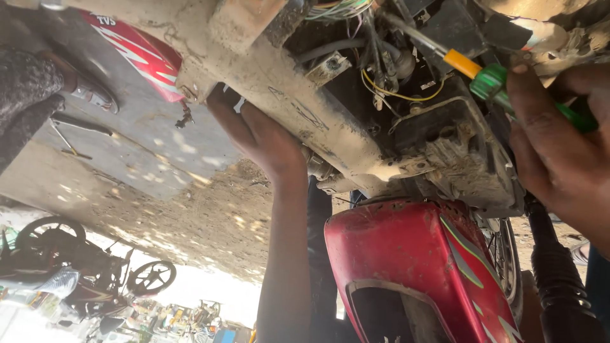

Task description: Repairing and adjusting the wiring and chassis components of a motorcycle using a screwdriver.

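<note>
My right hand [562, 149] is at the right edge, closed around a screwdriver [489, 79] with a green and yellow handle. Its metal shaft points up-left into a dusty motorcycle frame full of wires [381, 70]. My left hand [257, 133] reaches up at the centre and presses against the underside of the dirty frame rail [298, 89]; its fingertips are hidden behind the frame. The view is tilted strongly. A red side panel [413, 267] sits below the frame.
Another red panel [143, 54] shows at the upper left. A person's shoe and patterned trouser leg [38, 82] stand at the left on dusty ground [190, 203]. Parked motorcycles [82, 260] sit in the far background. A black rubber fork boot [559, 273] is at the right.
</note>
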